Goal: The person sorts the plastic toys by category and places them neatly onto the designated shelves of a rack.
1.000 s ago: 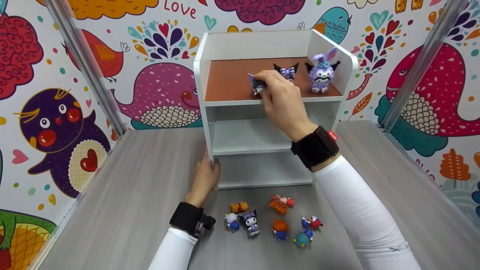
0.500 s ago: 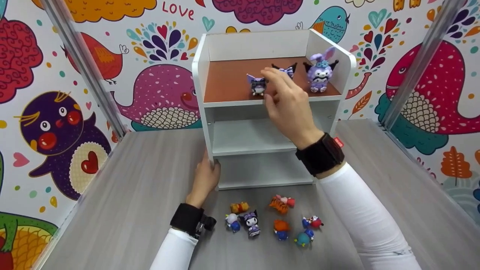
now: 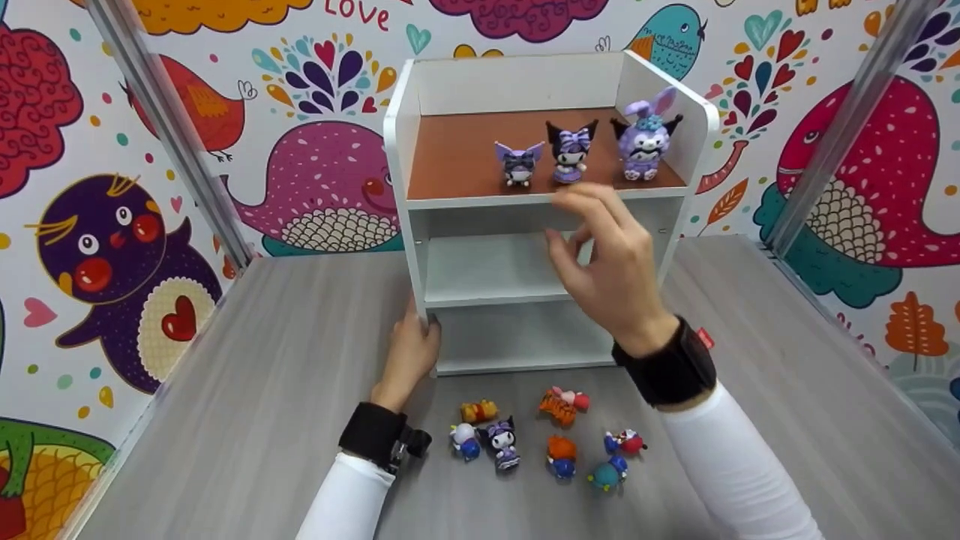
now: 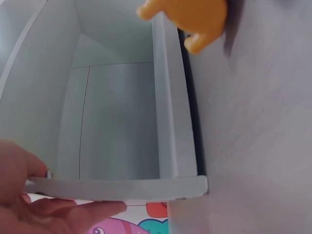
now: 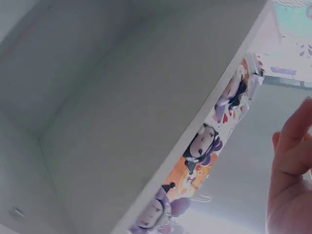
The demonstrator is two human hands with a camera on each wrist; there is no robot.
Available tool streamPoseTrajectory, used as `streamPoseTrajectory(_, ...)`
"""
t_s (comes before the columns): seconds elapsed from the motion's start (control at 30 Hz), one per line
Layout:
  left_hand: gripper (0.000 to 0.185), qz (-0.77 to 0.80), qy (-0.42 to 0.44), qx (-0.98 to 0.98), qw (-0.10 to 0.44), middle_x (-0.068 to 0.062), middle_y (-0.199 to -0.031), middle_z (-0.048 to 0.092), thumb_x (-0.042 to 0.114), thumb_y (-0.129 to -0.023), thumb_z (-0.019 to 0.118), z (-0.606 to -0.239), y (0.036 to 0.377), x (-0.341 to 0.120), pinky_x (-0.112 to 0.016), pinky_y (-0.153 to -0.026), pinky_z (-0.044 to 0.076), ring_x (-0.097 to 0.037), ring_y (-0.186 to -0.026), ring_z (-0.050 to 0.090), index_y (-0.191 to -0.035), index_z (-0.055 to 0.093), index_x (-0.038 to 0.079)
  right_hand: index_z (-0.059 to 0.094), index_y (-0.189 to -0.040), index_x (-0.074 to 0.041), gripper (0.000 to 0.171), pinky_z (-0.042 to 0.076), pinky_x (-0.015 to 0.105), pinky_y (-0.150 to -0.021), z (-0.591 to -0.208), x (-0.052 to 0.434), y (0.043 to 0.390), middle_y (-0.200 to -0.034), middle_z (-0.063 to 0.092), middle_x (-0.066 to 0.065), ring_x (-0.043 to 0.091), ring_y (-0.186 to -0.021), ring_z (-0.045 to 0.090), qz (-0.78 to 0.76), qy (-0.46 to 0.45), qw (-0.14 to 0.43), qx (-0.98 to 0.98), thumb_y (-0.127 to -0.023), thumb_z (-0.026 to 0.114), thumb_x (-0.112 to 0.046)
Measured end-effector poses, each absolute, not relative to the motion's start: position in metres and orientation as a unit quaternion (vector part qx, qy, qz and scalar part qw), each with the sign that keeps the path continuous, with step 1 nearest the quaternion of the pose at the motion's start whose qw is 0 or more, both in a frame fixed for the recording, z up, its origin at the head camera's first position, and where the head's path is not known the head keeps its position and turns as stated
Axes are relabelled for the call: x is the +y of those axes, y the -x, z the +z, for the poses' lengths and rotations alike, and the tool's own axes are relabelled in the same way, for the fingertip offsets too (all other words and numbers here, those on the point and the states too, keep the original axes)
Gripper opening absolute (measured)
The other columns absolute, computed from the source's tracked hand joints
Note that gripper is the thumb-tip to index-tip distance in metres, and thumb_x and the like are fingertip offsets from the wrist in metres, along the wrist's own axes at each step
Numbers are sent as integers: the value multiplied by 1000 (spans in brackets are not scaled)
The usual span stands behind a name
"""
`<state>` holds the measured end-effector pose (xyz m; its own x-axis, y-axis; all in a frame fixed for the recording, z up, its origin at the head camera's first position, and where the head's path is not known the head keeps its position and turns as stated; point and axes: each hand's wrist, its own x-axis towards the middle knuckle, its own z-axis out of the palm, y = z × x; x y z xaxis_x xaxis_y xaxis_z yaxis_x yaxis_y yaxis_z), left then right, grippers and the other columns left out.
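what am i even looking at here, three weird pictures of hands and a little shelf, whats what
No machine here: a person wears three cameras. The wide picture is from the head; the other two are from the wrists, so they look odd and close.

The left hand grips the front left edge of a white shelf unit standing on a grey table. The right hand hangs open in front of the middle shelf, holding nothing.

Three purple figurines stand on the top shelf. More small toy figures lie on the table in front of the unit. The right wrist picture looks up at the top shelf from underneath.
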<state>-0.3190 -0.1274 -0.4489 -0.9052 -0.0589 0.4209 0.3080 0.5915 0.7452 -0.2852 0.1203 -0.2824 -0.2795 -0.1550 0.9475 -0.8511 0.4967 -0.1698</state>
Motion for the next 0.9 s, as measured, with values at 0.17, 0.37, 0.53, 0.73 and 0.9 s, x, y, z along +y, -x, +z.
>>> streamPoseTrajectory(0.17, 61, -445, 69, -868, 208, -9, -59, 54, 2, -94, 52, -448, 319, -128, -35, -53, 42, -16, -52, 47, -152, 33, -4, 68, -107, -1, 26, 41, 18, -52, -315, 128, 272, -98, 69, 11, 11, -58, 55, 386, -343, 449, -729, -82, 70, 6)
streamPoseTrajectory(0.37, 61, -448, 64, -868, 202, -18, -65, 61, 3, -95, 52, -452, 317, -126, -31, -50, 38, -14, -51, 46, -153, 33, -2, 68, -112, -4, 28, 44, 15, -53, -356, 137, 271, -96, 71, 8, 7, -61, 57, 405, -337, 365, -768, -85, 71, 4)
streamPoseTrajectory(0.53, 61, -451, 72, -869, 191, -13, -62, 58, 3, -96, 52, -455, 316, -123, -29, -49, 38, -12, -49, 44, -153, 33, -3, 66, -118, -2, 33, 46, 18, -54, -375, 145, 272, -98, 71, 9, 6, -64, 60, 407, -308, 303, -805, -86, 73, 1)
streamPoseTrajectory(0.73, 60, -456, 66, -865, 197, -8, -60, 54, 2, -95, 51, -450, 319, -126, -29, -49, 37, -12, -49, 43, -153, 33, -3, 60, -131, -5, 44, 50, 24, -62, -378, 142, 270, -105, 71, 7, 11, -72, 65, 325, -308, 162, -879, -92, 73, -21)
streamPoseTrajectory(0.9, 62, -460, 65, -865, 189, -7, -58, 55, 2, -96, 50, -448, 320, -127, -27, -46, 36, -11, -46, 43, -154, 30, -4, 64, -126, -5, 44, 52, 26, -63, -388, 132, 268, -107, 73, 11, 9, -69, 64, 256, -349, 54, -900, -93, 71, -32)
